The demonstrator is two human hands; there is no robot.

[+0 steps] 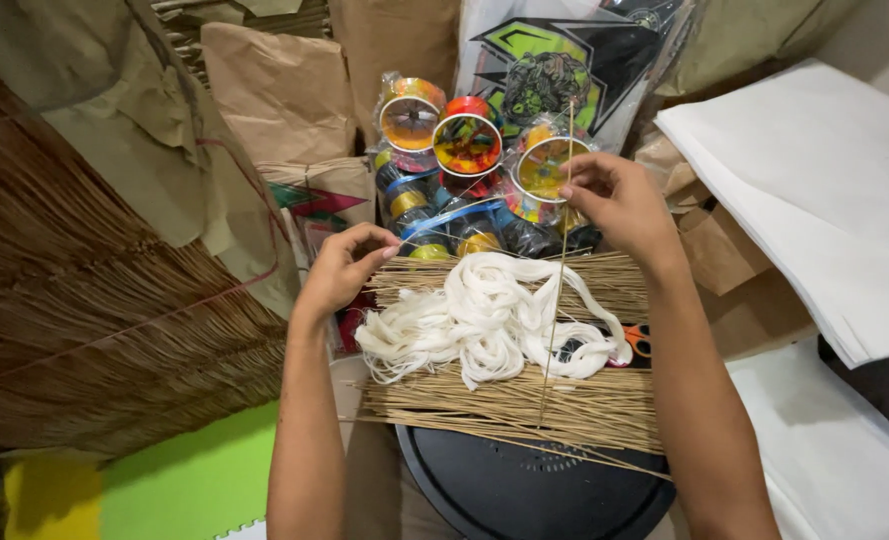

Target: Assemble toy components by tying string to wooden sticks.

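My right hand (614,205) pinches one thin bamboo stick (561,270) near its top and holds it upright over a flat bundle of similar sticks (509,405). A tangle of white string (484,315) lies on that bundle. My left hand (347,265) rests with curled fingers at the bundle's far left end, touching the stick tips; whether it grips any is unclear. Orange-handled scissors (639,340) peek out beside the string.
Several colourful thread spools (464,150) wrapped in plastic stand behind the sticks. Brown paper bags (279,95) lean at the back. A stack of white paper (824,190) lies right, a straw mat (94,330) left, and a black round object (524,490) lies below the bundle.
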